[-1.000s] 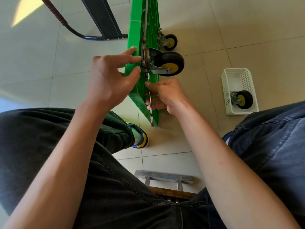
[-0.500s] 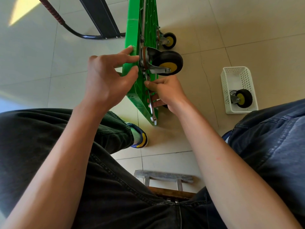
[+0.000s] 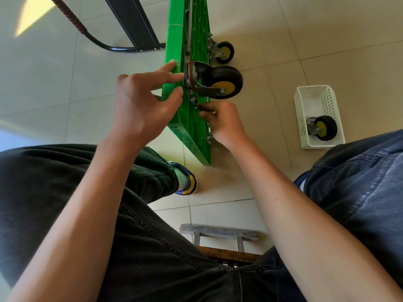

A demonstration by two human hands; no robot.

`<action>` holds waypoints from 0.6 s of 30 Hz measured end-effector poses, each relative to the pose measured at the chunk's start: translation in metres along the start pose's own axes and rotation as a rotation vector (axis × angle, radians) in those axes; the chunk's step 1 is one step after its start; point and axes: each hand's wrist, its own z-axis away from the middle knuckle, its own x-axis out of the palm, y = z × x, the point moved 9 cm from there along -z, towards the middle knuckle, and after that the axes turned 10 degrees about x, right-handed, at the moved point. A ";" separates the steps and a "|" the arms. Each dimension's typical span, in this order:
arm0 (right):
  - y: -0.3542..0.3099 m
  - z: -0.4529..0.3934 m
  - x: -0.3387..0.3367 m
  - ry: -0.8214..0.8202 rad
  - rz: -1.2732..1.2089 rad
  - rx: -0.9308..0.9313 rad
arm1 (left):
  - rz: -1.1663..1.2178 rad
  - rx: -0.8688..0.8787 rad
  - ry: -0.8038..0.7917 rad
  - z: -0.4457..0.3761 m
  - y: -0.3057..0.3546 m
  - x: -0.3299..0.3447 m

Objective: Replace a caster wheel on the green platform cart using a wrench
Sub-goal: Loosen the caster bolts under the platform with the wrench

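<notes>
The green platform cart stands on its edge on the tiled floor, underside facing right. A black caster wheel with a yellow hub is mounted on it by a metal plate; a smaller-looking caster sits farther back. My left hand pinches the cart's edge beside the caster plate, index finger on top, thumb on the face. My right hand is closed on a slim metal wrench at a bolt just below the caster plate. Most of the wrench is hidden under the hand.
A white perforated basket on the floor at right holds another caster. The cart's black handle frame lies behind at top left. My shoe is near the cart's corner. A wooden stool is between my legs.
My right hand has slid up the wrench toward the bolt under the caster plate, and the handle now shows less below the hand. My left hand keeps its hold on the cart's edge.
</notes>
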 end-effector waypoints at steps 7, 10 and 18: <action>0.015 0.002 -0.002 0.007 0.075 0.049 | 0.012 0.004 -0.015 0.000 0.003 0.002; 0.029 0.009 0.001 -0.084 -0.013 0.140 | 0.012 -0.001 -0.020 0.000 0.004 0.001; 0.008 0.030 0.003 -0.395 -0.576 0.428 | 0.006 0.005 -0.002 -0.001 0.002 -0.001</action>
